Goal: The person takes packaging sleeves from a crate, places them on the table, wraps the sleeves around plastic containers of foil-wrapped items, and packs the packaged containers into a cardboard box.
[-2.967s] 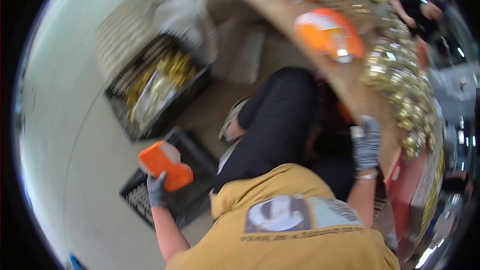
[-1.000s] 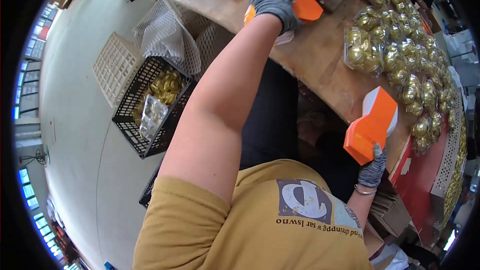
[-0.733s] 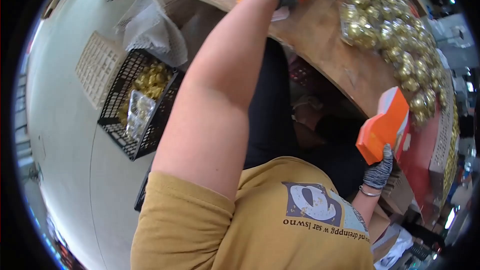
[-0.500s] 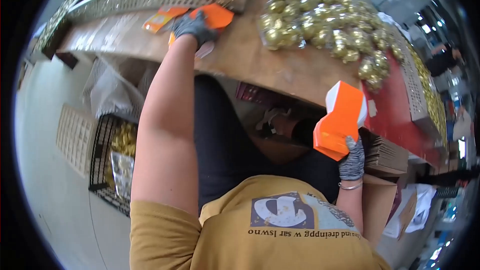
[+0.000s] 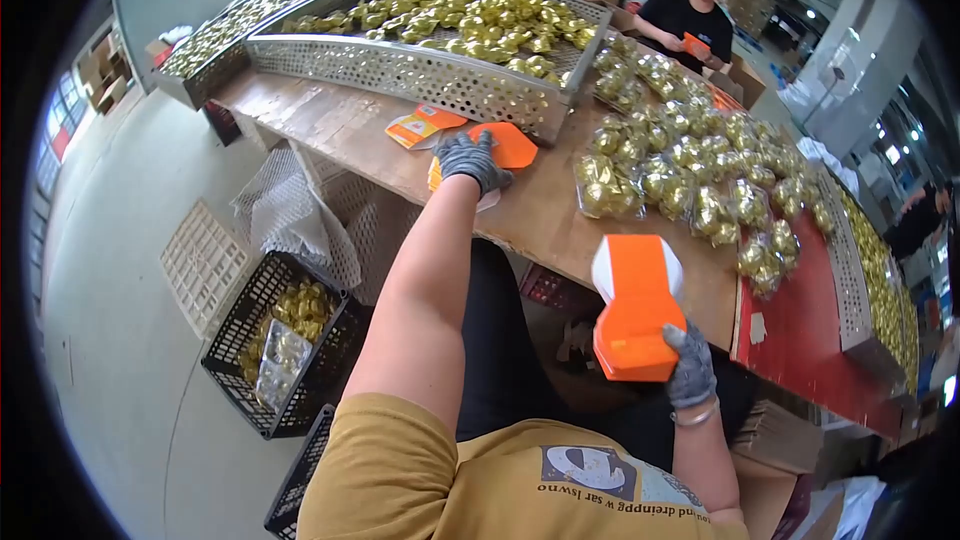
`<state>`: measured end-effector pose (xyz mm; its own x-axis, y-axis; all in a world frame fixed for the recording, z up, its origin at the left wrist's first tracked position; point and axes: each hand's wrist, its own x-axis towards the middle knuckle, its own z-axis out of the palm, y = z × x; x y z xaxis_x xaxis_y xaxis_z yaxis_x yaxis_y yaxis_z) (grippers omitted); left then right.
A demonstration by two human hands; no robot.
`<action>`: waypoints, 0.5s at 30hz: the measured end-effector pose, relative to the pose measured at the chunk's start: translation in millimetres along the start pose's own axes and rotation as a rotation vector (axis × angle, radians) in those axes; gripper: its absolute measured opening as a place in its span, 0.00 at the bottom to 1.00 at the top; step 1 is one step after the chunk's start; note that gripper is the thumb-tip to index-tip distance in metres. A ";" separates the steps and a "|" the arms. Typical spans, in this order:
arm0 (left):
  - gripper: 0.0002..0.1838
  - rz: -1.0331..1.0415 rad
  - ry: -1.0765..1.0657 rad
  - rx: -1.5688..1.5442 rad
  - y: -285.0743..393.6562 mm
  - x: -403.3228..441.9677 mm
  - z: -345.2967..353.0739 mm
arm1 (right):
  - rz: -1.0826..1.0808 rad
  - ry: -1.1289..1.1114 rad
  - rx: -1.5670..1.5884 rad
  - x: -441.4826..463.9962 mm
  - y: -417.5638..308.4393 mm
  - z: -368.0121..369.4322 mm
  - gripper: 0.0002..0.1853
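Observation:
My left hand [image 5: 472, 161], in a grey glove, grips a stack of orange cards [image 5: 512, 146] from above on the wooden table [image 5: 560, 180]. Its fingers curl over the stack and hide part of it. A flat orange and yellow card [image 5: 423, 126] lies just beyond. Above the table's front edge, my right hand [image 5: 691, 368], also gloved, is closed round the lower right side of a thick bundle of orange cards [image 5: 640, 310] with white parts at its top.
Clear packs of gold-wrapped balls [image 5: 690, 165] cover the table's right side. A perforated metal tray [image 5: 400, 75] of gold pieces stands behind. Lower left are a black crate [image 5: 270, 340], a white crate [image 5: 205, 265] and mesh sacking [image 5: 295, 215]. A seated person [image 5: 690, 15] holds something orange; another stands behind.
My left hand has gone from holding orange cards low on the left to the stack on the table. My right hand now holds an orange bundle. The view has swung round and up.

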<state>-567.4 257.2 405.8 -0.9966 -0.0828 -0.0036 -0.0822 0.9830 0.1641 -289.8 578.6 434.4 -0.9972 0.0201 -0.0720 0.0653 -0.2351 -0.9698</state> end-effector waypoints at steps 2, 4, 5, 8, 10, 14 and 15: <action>0.51 -0.014 0.002 -0.013 1.8 -6.3 -7.2 | 0.004 -0.064 -0.124 34.7 -14.1 21.0 0.21; 0.50 -0.030 0.012 -0.033 2.4 -5.7 -7.9 | -0.031 -0.136 -0.194 76.8 -27.1 39.2 0.19; 0.49 -0.036 0.000 -0.033 3.6 -8.4 -12.5 | -0.077 -0.153 -0.274 96.5 -33.0 47.2 0.18; 0.50 -0.027 -0.059 -0.049 -0.4 -2.3 -14.7 | -0.305 -0.095 -0.688 143.9 -44.6 74.4 0.18; 0.55 -0.019 -0.042 -0.043 -4.3 3.2 -8.0 | -0.402 -0.003 -1.183 166.7 -47.7 90.5 0.19; 0.58 -0.030 -0.115 -0.051 -1.8 3.2 -11.4 | -0.231 0.041 -1.612 203.6 -45.0 143.0 0.19; 0.59 -0.022 -0.078 -0.050 -4.0 7.2 -1.0 | -0.169 0.033 -1.643 208.7 -44.4 154.3 0.18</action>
<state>-574.2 252.6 406.2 -0.9925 -0.0890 -0.0838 -0.1050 0.9716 0.2121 -506.4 443.3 498.4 -0.9968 -0.0383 0.0696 -0.0490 0.9861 -0.1590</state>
